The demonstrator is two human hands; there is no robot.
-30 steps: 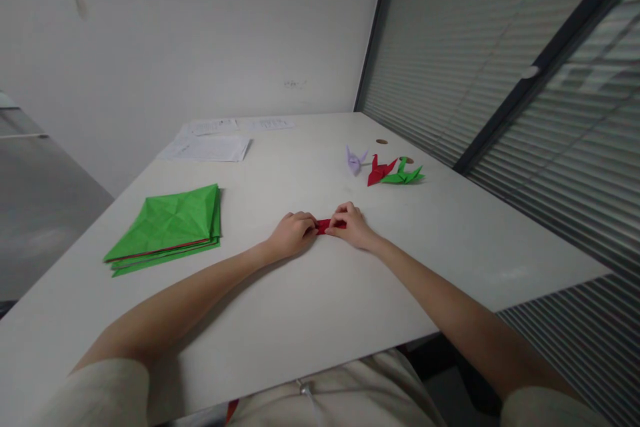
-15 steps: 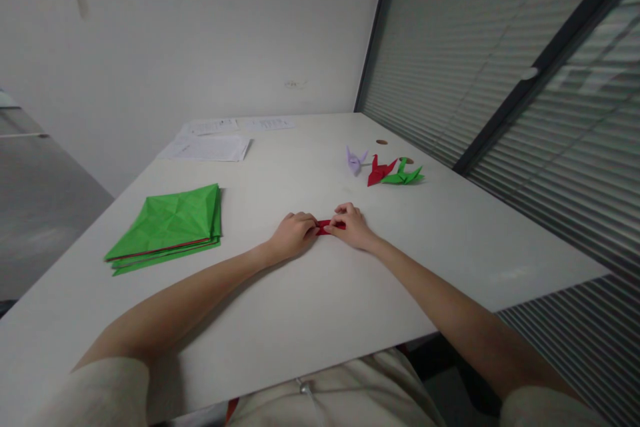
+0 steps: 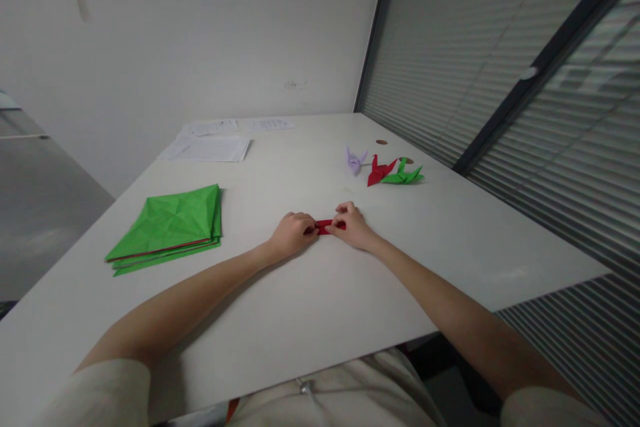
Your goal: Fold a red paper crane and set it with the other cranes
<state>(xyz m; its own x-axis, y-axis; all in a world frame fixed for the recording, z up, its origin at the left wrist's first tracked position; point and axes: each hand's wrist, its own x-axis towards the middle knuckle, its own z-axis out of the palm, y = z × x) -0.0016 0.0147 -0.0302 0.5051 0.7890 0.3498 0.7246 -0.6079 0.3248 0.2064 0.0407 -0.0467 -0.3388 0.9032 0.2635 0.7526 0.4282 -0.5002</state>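
My forearms [image 3: 200, 307] slant inward, low over the white table [image 3: 310, 327]; here's my left hand [image 3: 293, 235] curled, pinching the red paper [image 3: 323, 227] between my hands, right hand [image 3: 353, 227] arched, pinching its other end.

Red ppr [image 3: 323, 228], ends hidden (L+R)

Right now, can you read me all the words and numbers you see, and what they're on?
No text can be read.
White sheets at the far left: faint lines, too small and blurred to read.
Wall mark: too faint to tell if it is writing.
Red paper: no writing shows.
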